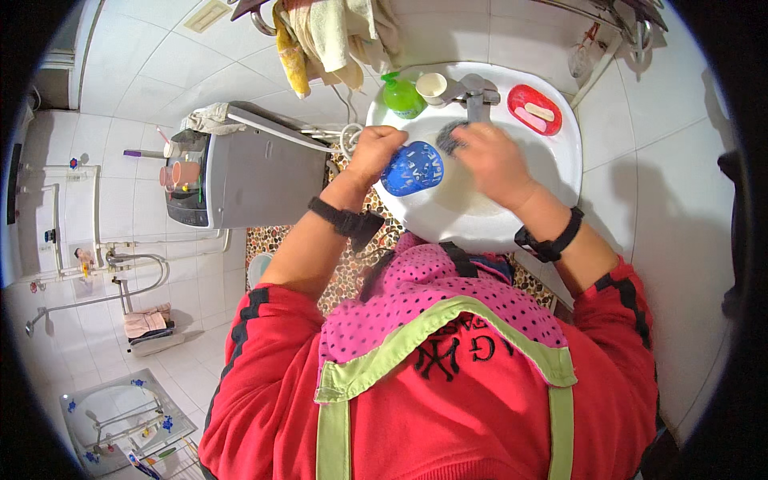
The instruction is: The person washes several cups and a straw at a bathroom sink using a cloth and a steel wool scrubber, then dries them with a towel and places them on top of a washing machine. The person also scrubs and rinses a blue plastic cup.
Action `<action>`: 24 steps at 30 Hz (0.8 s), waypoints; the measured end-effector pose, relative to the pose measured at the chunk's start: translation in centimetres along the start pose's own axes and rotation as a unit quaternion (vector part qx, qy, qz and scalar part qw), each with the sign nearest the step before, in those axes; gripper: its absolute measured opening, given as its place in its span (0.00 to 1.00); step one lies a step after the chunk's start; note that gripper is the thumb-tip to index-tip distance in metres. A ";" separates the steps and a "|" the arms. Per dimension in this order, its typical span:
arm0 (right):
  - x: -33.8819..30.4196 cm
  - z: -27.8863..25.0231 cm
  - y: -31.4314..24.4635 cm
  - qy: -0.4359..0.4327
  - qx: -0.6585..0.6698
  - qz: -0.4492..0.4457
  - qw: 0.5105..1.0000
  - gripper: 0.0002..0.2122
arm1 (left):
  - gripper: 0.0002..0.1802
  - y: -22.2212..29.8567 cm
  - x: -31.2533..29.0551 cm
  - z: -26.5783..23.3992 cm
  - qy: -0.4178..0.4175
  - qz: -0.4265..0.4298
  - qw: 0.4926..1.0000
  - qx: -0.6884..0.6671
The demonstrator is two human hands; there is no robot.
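My left hand (378, 152) grips the edge of a blue oval piece (413, 170) with pale letter-shaped marks, perhaps a soap dish insert. It is held over the left side of the white washbasin (566, 168). My right hand (498, 162) is closed around a dark grey scouring pad (450, 138), just right of the blue piece and below the tap (475, 98). The pad and the blue piece are close, but I cannot tell whether they touch. Part of the pad is hidden by my fingers.
On the basin's back rim are a green pump bottle (402, 97), a white cup (431, 86) and a red soap dish (534, 110) with soap bars. Towels (340, 36) hang above. A grey washing machine (268, 178) stands to the left. A tiled wall rises at right.
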State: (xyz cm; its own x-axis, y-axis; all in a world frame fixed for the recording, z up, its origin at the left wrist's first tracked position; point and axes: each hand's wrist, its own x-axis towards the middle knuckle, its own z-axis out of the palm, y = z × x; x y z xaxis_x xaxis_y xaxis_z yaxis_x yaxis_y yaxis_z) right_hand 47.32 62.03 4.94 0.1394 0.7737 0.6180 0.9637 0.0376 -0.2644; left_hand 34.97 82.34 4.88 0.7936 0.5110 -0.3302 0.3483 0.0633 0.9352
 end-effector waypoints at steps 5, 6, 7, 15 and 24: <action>-2.5 -0.7 1.9 0.063 0.413 0.357 0.836 0.17 | 0.13 -0.6 -2.8 -1.4 0.033 0.077 0.973 -0.216; -3.1 -0.2 1.6 0.095 0.503 0.398 0.761 0.18 | 0.13 -0.4 -3.4 -1.3 0.033 0.087 0.970 -0.223; -3.6 0.5 1.3 0.125 0.583 0.434 0.675 0.19 | 0.15 -0.2 -3.8 -1.1 -0.022 0.166 0.949 -0.268; -5.9 2.0 -0.7 0.157 0.661 0.498 0.539 0.21 | 0.18 2.7 -5.7 0.7 -0.118 0.253 0.910 -0.307; -6.7 1.3 -1.0 0.130 0.638 0.500 0.571 0.20 | 0.19 3.5 -6.1 1.6 -0.122 0.272 0.909 -0.292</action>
State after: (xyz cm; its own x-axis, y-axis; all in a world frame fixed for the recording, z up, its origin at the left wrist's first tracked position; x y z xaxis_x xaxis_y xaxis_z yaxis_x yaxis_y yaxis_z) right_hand 45.14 57.67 0.11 0.6637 0.6977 -0.2697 -0.5551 0.2178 -0.8027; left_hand 32.14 78.06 9.96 0.8814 0.4017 0.2487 -0.3954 0.3389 0.8537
